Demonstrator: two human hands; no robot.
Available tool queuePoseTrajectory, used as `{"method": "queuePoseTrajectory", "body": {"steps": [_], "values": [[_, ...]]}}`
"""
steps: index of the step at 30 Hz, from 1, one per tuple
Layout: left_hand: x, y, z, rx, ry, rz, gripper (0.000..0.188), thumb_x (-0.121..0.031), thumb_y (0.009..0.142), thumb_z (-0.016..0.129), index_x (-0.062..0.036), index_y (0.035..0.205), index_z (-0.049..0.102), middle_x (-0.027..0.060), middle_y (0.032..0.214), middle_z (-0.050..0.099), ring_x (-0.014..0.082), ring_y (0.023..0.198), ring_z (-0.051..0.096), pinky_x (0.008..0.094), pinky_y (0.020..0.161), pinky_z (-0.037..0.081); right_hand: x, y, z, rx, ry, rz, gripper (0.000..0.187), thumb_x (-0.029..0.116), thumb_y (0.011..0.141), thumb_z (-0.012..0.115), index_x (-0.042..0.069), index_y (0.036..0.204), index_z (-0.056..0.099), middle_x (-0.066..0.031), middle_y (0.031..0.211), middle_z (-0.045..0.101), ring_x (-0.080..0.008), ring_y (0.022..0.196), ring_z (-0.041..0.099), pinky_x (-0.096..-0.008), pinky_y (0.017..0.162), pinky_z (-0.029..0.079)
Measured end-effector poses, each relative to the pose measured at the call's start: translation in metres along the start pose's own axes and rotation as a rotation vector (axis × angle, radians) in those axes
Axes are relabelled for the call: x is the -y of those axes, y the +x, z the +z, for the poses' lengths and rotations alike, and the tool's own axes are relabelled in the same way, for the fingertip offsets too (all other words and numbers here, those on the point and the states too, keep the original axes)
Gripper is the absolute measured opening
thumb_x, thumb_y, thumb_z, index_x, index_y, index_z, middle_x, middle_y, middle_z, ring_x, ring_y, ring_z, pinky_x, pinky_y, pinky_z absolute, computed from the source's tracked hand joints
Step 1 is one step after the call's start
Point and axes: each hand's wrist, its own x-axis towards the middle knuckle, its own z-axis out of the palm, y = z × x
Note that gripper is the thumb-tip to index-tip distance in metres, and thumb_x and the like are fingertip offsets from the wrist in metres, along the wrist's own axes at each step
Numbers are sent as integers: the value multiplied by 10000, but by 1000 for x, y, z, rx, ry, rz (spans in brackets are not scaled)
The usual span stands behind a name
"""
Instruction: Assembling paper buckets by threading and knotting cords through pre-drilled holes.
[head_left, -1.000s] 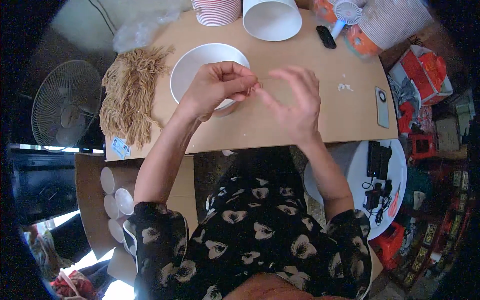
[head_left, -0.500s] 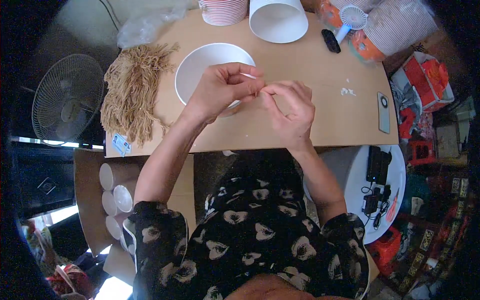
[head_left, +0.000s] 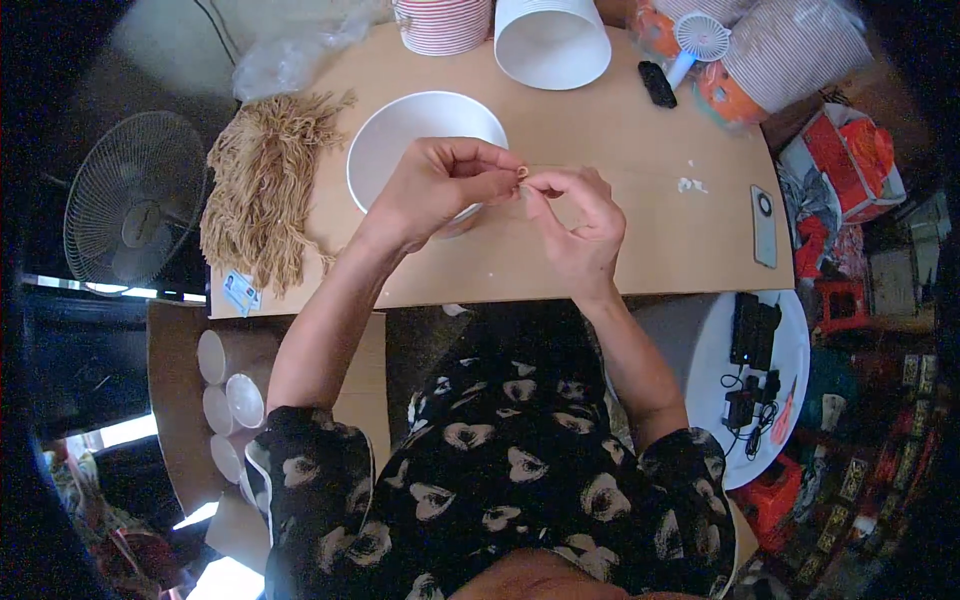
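Note:
My left hand [head_left: 430, 195] and my right hand [head_left: 582, 225] meet fingertip to fingertip above the table, just in front of an open white paper tub [head_left: 400, 140]. Between them shows a small tan loop of cord [head_left: 522, 172], pinched from both sides; the fingers hide most of it. Left of the tub lies a heap of tan cords [head_left: 262, 190], loosely bundled, with strands reaching toward my left forearm.
A white tub on its side [head_left: 552, 52] and a stack of striped tubs [head_left: 442, 28] stand at the back. Wrapped tub stacks [head_left: 785, 65], a handheld fan [head_left: 700, 38] and a phone [head_left: 764, 228] are on the right. A large fan [head_left: 138, 200] stands left.
The small tan loop now shows between my fingertips, which are slightly lower. Both hands keep nearly the same place and pinch.

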Motion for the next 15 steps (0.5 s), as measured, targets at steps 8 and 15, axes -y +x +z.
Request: {"method": "queuePoseTrajectory", "body": {"steps": [8,15], "values": [[1,-1,2,-32,17,2,166,-67,904,689,27,1041,696,44,783,687,80,621,591,215,533,444,2,1,0,0,7,8,116,6,769,756,51,852,688,-58,804,689,-187,738,642,-322,747,479],[2,-4,1,9,71,27,160,-34,892,692,19,1042,693,39,817,699,78,657,608,204,569,466,2,0,-6,94,285,399,83,49,850,722,-5,910,701,-13,833,692,-87,770,613,-255,733,489]]}}
